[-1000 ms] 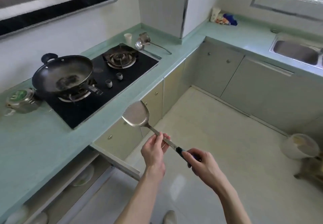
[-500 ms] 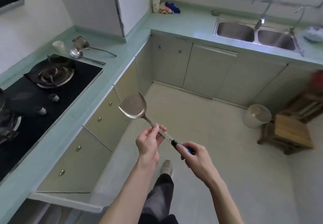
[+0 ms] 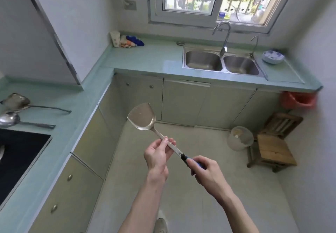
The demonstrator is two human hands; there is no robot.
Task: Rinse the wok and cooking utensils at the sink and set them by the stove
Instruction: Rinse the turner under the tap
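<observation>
Steel spatula with blue-black handle point(image 3: 145, 118) slants blade up-left toward the counter; right hand point(image 3: 205, 172) grips the handle, left hand point(image 3: 157, 155) pinches the shaft.

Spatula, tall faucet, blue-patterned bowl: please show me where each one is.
spatula point(image 3: 142, 117), head view, on its metal blade.
tall faucet point(image 3: 224, 38), head view, on its upright neck.
blue-patterned bowl point(image 3: 272, 57), head view, on its inside.

Wooden stool point(image 3: 272, 150) beside plastic bucket point(image 3: 239, 138)
</observation>
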